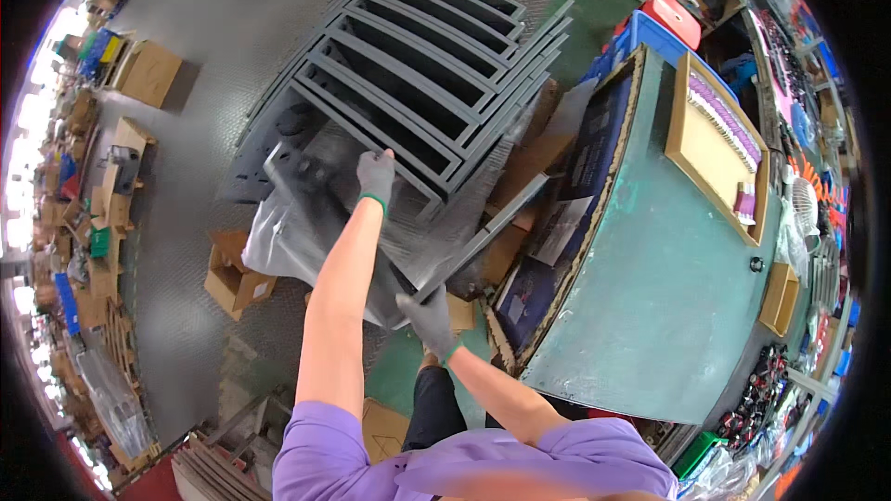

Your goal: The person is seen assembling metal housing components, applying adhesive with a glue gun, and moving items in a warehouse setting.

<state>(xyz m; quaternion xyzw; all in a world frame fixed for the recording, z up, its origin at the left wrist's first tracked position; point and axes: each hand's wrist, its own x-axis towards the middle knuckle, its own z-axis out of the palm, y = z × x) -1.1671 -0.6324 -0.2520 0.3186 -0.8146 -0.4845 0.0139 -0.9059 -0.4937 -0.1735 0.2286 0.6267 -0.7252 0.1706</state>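
My left hand (376,176), in a grey glove with a green cuff, is closed at the near edge of a stack of dark grey slatted metal frames (408,46). What its fingers grip, if anything, is hidden. Nearer to me, my right hand (430,320), gloved alike, is wrapped round the near end of a long grey metal bar (492,227). That bar slants away to the right, toward the workbench. Clear plastic sheeting (278,241) drapes over dark panels (320,190) below my hands.
On my right stands a green-topped workbench (622,306) with a shallow wooden tray (691,167) of purple pieces. Blue (659,42) and red bins are behind it. An opened cardboard box (237,278) sits on the floor left of the stack; shelves and cartons (148,72) line the left.
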